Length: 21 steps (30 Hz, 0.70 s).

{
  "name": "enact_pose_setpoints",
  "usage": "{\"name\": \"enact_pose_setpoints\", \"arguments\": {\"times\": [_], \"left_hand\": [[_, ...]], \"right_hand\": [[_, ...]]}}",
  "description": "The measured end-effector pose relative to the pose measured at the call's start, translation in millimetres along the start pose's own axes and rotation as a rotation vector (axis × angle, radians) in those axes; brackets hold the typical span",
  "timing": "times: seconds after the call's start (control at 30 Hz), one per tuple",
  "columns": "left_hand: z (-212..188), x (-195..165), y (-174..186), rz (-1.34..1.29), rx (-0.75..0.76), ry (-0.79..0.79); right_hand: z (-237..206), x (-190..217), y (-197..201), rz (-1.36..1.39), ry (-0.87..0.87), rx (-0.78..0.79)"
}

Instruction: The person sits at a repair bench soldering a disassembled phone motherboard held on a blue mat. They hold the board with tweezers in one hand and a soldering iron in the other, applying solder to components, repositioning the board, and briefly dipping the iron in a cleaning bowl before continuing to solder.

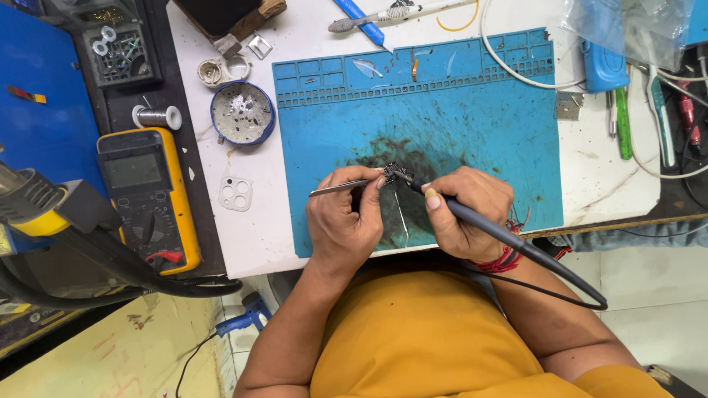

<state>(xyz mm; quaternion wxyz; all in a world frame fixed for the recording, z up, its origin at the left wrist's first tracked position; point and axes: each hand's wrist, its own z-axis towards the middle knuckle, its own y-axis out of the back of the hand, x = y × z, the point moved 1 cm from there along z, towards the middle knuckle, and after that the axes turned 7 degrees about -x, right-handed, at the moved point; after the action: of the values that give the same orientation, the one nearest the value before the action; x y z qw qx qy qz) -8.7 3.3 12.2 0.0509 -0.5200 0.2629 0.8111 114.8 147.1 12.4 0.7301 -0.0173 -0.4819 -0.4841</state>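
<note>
Left hand (343, 221): fingers pinching tweezers (341, 187) on a small dark component (390, 173). Right hand (464, 210): fingers closed around soldering iron (509, 239), tip touching the component. Component sits on blue mat (457, 125), near counter (258, 236) front edge.

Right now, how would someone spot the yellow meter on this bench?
Start at the blue work mat and look past its left edge, beyond the white benchtop. The yellow meter lies flat there, the only thing with a grey screen and a dial.
</note>
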Motion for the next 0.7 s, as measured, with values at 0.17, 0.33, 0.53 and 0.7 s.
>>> {"name": "enact_pose_setpoints", "arguments": {"times": [0.17, 0.33, 0.53, 0.7], "left_hand": [[-0.3, 0.5, -0.5, -0.004, -0.037, -0.017], [-0.6, 0.9, -0.9, 0.031, -0.027, -0.035], [0.3, 1.3, -0.5, 0.027, -0.022, -0.038], [0.1, 0.6, -0.9, 0.025, -0.025, -0.032]], "right_hand": [[1.2, 0.3, -0.5, 0.008, -0.002, -0.005], [1.4, 0.7, 0.8, 0.011, -0.004, 0.006], [1.1, -0.3, 0.4, 0.016, 0.013, 0.013], [0.5, -0.7, -0.3, 0.003, 0.009, 0.010]]}}
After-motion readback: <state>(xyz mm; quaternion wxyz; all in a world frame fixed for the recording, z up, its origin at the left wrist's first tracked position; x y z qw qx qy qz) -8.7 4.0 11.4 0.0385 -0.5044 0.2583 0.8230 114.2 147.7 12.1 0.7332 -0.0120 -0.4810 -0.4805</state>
